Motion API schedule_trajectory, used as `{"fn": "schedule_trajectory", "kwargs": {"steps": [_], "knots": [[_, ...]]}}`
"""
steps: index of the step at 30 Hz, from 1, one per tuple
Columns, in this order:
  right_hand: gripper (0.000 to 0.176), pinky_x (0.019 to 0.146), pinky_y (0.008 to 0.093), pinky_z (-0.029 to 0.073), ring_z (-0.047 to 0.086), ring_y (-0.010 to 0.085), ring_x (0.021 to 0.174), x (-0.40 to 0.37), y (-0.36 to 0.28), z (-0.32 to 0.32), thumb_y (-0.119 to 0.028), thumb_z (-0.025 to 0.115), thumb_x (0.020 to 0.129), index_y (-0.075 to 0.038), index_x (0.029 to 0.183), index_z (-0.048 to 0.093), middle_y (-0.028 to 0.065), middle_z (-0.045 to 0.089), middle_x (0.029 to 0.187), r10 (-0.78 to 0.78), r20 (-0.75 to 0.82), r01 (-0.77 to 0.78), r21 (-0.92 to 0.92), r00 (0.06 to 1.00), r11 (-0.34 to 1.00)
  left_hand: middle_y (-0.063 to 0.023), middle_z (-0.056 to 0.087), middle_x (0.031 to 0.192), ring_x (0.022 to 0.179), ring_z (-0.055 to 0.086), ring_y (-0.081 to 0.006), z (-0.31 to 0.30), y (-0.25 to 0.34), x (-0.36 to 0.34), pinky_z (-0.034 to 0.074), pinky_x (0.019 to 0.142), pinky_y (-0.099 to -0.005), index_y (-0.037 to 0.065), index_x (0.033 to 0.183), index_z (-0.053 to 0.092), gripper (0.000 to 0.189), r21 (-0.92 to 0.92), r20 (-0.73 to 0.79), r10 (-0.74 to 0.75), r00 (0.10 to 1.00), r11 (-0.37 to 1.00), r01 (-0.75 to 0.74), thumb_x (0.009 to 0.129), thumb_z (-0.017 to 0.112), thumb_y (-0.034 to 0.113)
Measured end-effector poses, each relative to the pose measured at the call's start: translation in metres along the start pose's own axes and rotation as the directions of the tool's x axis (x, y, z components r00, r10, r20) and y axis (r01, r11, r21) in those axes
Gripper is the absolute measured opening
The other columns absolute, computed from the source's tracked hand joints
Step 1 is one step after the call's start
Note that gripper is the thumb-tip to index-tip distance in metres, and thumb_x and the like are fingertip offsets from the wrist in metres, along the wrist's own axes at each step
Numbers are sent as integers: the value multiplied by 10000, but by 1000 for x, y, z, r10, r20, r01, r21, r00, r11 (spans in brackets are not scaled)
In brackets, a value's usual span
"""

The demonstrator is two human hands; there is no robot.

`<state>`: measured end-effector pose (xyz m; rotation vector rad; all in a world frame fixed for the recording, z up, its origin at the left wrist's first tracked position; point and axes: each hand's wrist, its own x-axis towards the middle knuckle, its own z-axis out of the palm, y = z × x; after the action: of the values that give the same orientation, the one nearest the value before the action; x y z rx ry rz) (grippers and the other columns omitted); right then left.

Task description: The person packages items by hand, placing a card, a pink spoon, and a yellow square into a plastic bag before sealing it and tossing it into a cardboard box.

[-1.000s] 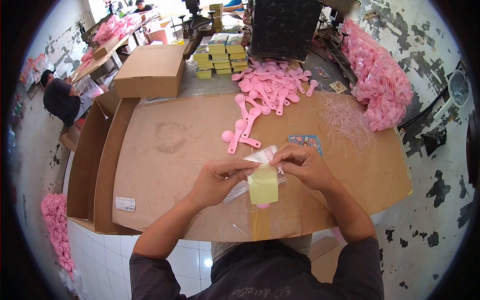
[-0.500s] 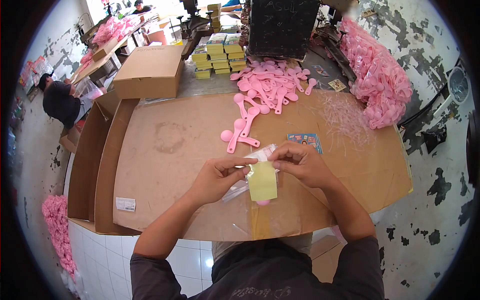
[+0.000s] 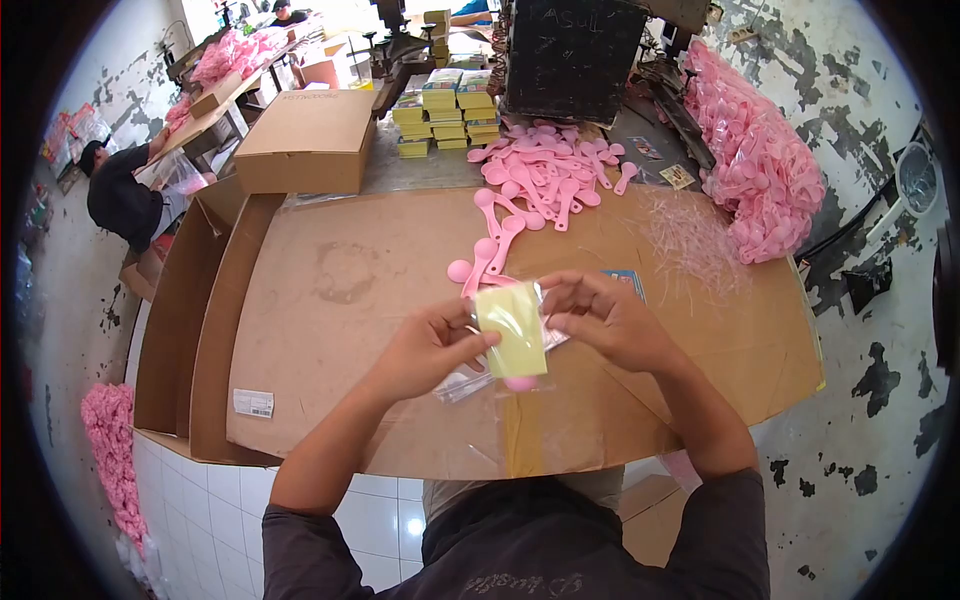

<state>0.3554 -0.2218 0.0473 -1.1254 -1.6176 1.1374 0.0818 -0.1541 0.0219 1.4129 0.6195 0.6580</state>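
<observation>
A clear plastic bag (image 3: 535, 384) with a pale yellow card (image 3: 515, 345) inside is held up in front of me. The rounded end of a pink scoop (image 3: 521, 383) shows below the card. My left hand (image 3: 435, 350) grips the bag's left side, thumb across its front. At the upper right edge of the bag, the bent fingers of my right hand (image 3: 595, 318) pinch the plastic. Under my hands lie more clear bags (image 3: 465, 383), partly covered. A blue printed card (image 3: 628, 283) is mostly hidden behind my right hand.
Loose pink scoops (image 3: 545, 180) spread over the cardboard sheet (image 3: 350, 370) towards the back. Stacks of cards (image 3: 440, 105) stand beside a closed carton (image 3: 305, 140). Bagged pink scoops (image 3: 765, 170) are heaped at right, near plastic strips (image 3: 690, 240). Another person (image 3: 125, 195) is at far left.
The yellow card now sits inside the clear bag, which has risen and tilted slightly. My left thumb has moved onto the bag's front. My right hand covers more of the blue card.
</observation>
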Motion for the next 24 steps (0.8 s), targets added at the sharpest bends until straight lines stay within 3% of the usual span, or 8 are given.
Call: {"fn": "schedule_trajectory", "kwargs": {"steps": [1, 4, 7, 9, 13, 17, 22, 24], "knots": [[413, 852, 338, 537, 671, 146, 985, 1, -1, -9, -128, 711, 968, -4, 1344, 595, 72, 699, 1069, -30, -22, 27, -103, 999, 994, -71, 719, 1129, 941, 694, -115, -7, 7, 0, 612, 747, -298, -12, 1269, 662, 304, -3, 5, -37, 999, 999, 37, 993, 690, 110], [397, 939, 393, 518, 673, 246, 1055, -2, 16, -47, -187, 711, 956, -22, 1308, 629, 110, 699, 1107, -161, -128, 55, -588, 979, 807, -59, 719, 1087, 865, 707, -129, -41, 18, -6, 605, 712, -293, 7, 1185, 674, 225, -105, -395, 266, 880, 938, -331, 1015, 656, 152], [366, 1031, 425, 467, 625, 330, 1155, -11, 35, -74, -186, 718, 928, -18, 1248, 663, 147, 673, 1179, -236, -244, -32, -758, 941, 652, -115, 644, 1374, 1250, 628, -209, -73, 39, -13, 558, 949, -320, 9, 1425, 521, 451, -79, -799, 392, 456, 683, -726, 1107, 425, 315], [343, 1065, 433, 437, 592, 331, 1202, -16, 45, -84, -183, 715, 924, -22, 1224, 674, 143, 657, 1218, -197, -242, -80, -800, 950, 595, -114, 650, 1353, 1213, 640, -215, -57, 60, -17, 527, 1001, -335, -5, 1433, 513, 470, -207, -808, 344, 477, 593, -778, 1117, 394, 322], [304, 1092, 433, 408, 562, 319, 1244, -18, 58, -91, -183, 718, 915, -26, 1175, 696, 137, 636, 1252, -146, -179, -83, -862, 973, 501, -80, 692, 1230, 1034, 663, -185, -54, -4, 8, 525, 868, -329, 42, 1358, 606, 399, 211, -511, 453, 730, 890, -405, 1032, 585, 271], [270, 1062, 434, 419, 586, 313, 1198, -16, 67, -94, -166, 723, 906, -22, 1133, 710, 127, 650, 1210, -114, -195, -84, -779, 974, 621, -124, 676, 1103, 1004, 664, -281, 5, -33, 21, 534, 823, -395, 39, 1115, 727, 342, 813, -138, 461, 877, 558, -165, 845, 818, 227], [249, 969, 428, 466, 630, 327, 1078, -17, 72, -89, -122, 745, 877, -13, 1099, 717, 131, 676, 1113, -218, -238, -43, -763, 946, 645, -103, 658, 1002, 834, 650, -235, 12, -41, 26, 535, 753, -365, 22, 1050, 743, 272, 894, 13, 465, 885, 391, -219, 842, 813, 184], [231, 920, 395, 485, 649, 282, 1018, -16, 69, -89, -114, 748, 885, -17, 1093, 719, 112, 688, 1055, -210, -261, -33, -696, 942, 718, -98, 660, 973, 792, 635, -205, 10, -43, 27, 529, 728, -342, 11, 1063, 742, 258, 776, -101, 341, 935, 615, -141, 854, 803, 150]]}}
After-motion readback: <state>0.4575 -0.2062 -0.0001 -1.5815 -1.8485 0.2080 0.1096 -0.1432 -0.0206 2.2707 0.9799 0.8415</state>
